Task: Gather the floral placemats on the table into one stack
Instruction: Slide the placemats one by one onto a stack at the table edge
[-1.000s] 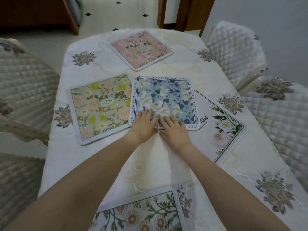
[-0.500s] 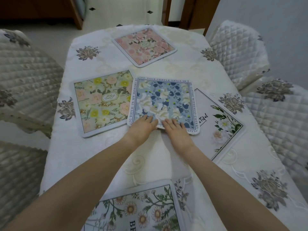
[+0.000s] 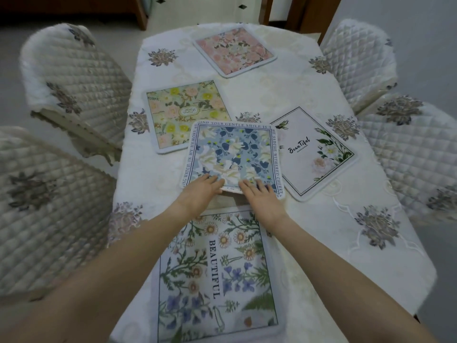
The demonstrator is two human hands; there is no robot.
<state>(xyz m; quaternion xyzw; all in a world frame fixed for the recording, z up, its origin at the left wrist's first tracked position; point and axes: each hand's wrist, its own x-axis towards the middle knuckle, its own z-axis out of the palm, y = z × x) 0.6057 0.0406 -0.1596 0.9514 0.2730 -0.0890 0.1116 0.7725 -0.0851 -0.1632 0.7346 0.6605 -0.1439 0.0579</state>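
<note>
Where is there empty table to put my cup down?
Bare cloth lies right of the daisy placemat, below the white placemat, and between pink placemat and white one. The middle is crowded around the blue placemat.

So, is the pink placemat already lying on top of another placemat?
No, the pink placemat lies alone on the tablecloth at the far end, touching no other mat.
</note>
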